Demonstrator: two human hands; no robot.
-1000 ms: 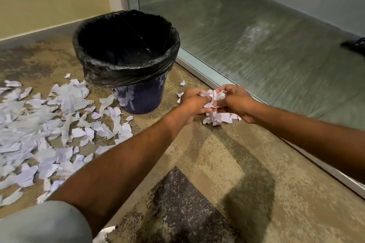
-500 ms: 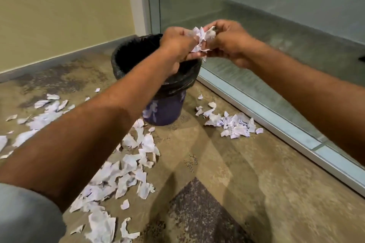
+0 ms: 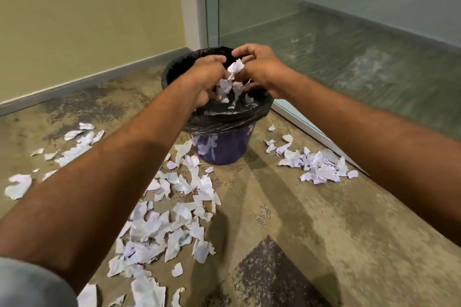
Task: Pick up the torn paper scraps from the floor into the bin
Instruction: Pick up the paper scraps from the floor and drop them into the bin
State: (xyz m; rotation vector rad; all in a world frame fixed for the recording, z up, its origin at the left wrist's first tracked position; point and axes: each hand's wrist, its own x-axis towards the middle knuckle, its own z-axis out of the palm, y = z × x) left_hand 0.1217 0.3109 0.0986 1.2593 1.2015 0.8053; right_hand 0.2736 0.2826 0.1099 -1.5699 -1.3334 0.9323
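Both hands have come down over the bin [image 3: 224,149] since a moment ago, and their handful of scraps [image 3: 235,67] is starting to fall. Left hand [image 3: 209,72] and right hand [image 3: 257,65] meet above its black-lined mouth, fingers curled and still pinching a clump between them while loose pieces [image 3: 225,88] drop inside. This looks like the emptying step. Next, probably, the fingers should spread fully, then reach for the floor scraps [image 3: 174,207] left of the bin or the small heap [image 3: 321,164] to its right.
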